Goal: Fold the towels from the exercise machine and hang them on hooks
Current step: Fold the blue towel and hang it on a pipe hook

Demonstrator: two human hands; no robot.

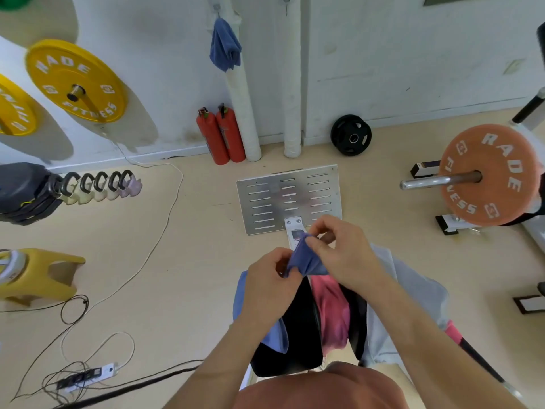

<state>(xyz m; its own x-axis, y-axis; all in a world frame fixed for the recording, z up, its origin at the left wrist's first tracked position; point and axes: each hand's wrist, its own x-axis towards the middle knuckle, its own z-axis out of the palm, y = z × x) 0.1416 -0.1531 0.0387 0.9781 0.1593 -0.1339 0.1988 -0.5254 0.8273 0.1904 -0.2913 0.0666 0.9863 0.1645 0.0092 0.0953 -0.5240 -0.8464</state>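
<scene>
Both my hands hold one blue towel [305,256] in front of me, over the black padded seat [298,329] of the exercise machine. My left hand [269,280] grips its lower left end. My right hand [339,246] pinches its upper edge. The towel's lower part trails down the seat's left side. A pink towel [331,314] and a white towel [413,293] lie draped over the seat to the right. Another blue towel [224,45] hangs from a wall hook [217,8] at the top. A second hook [286,1] further right carries nothing.
The machine's metal foot plate [265,199] lies on the floor ahead. Two red fire extinguishers [221,134] and a black weight plate [350,134] stand by the wall. An orange plate on a barbell [489,175] is at right. Cables, a power strip [88,374] and a yellow stool [38,273] lie left.
</scene>
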